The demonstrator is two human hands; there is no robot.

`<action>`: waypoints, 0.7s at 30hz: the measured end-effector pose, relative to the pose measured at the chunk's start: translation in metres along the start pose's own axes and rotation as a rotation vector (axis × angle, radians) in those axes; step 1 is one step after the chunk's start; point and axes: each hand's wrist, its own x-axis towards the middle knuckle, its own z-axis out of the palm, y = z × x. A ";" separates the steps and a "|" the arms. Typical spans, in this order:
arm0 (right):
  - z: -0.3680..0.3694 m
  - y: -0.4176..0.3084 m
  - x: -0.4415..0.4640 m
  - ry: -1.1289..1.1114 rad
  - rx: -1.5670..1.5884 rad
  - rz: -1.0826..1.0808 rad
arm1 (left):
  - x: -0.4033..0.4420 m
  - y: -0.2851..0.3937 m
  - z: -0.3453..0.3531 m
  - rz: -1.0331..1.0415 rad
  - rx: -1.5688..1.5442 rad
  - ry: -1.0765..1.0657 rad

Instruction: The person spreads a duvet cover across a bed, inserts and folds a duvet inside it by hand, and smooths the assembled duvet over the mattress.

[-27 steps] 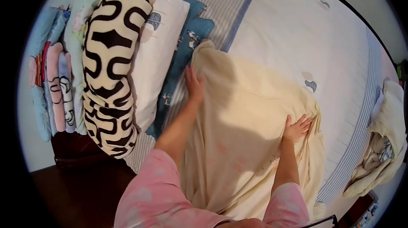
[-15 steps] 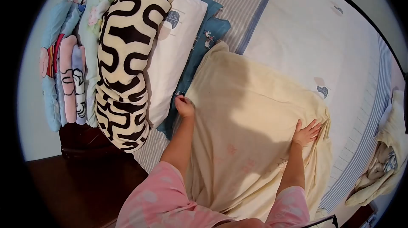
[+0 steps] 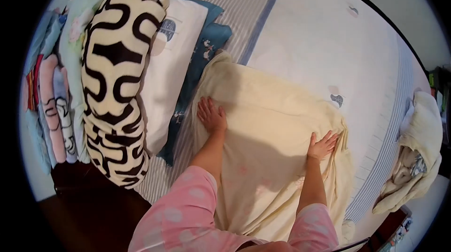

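Observation:
A cream cloth (image 3: 268,116) lies spread over the bed, its upper part fairly flat and its lower part in folds toward my body. My left hand (image 3: 212,116) rests flat near the cloth's left edge, fingers spread. On the right side of the cloth, my right hand (image 3: 322,146) lies palm down with its fingers apart, beside several bunched folds. Neither hand grips anything. Faint pink marks show on the cloth between my forearms.
Left of the cloth stand a teal pillow (image 3: 190,73), a white pillow (image 3: 171,64), a rolled black-and-cream blanket (image 3: 115,55) and folded bedding (image 3: 50,106). The white bedsheet (image 3: 319,41) extends beyond. A crumpled cream bundle (image 3: 413,158) sits at the far right.
My left hand has moved from the cloth's left edge, where its fingers were curled, onto the cloth and now lies spread. My right hand keeps its place on the cloth. The camera view has shifted.

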 end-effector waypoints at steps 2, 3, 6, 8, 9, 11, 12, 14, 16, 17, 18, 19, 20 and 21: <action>-0.004 0.002 0.006 0.005 0.016 -0.038 | 0.005 0.003 0.003 0.001 -0.007 -0.014; -0.009 0.003 0.007 -0.021 0.009 -0.042 | 0.005 0.004 0.004 0.020 -0.003 0.066; -0.019 -0.002 0.007 0.001 0.049 0.029 | 0.006 0.001 -0.002 0.039 -0.048 0.099; -0.030 -0.005 0.030 0.009 0.120 0.110 | 0.007 0.006 -0.005 0.074 -0.090 0.149; -0.062 -0.033 0.043 0.129 0.102 0.047 | 0.006 0.007 -0.009 0.082 -0.099 0.145; -0.066 -0.075 0.073 0.177 0.366 -0.239 | 0.010 0.003 -0.008 0.085 -0.099 0.133; -0.063 -0.107 0.086 0.235 0.440 -0.381 | 0.011 0.002 -0.009 0.092 -0.106 0.135; -0.062 -0.171 0.101 0.042 0.564 -0.544 | 0.012 0.002 -0.009 0.099 -0.115 0.141; -0.069 -0.233 0.098 0.051 0.620 -0.615 | 0.012 0.001 -0.013 0.098 -0.127 0.115; -0.076 -0.257 0.094 0.043 0.600 -0.609 | 0.012 0.003 -0.012 0.098 -0.136 0.100; -0.068 -0.266 0.090 -0.051 0.596 -0.643 | 0.012 0.001 -0.011 0.098 -0.134 0.098; -0.060 -0.273 0.087 -0.144 0.589 -0.673 | 0.012 0.000 -0.008 0.101 -0.134 0.095; -0.053 -0.278 0.082 -0.237 0.580 -0.702 | 0.013 -0.001 -0.007 0.106 -0.135 0.090; -0.054 -0.280 0.074 -0.114 0.639 -0.793 | 0.013 0.001 -0.008 0.096 -0.132 0.075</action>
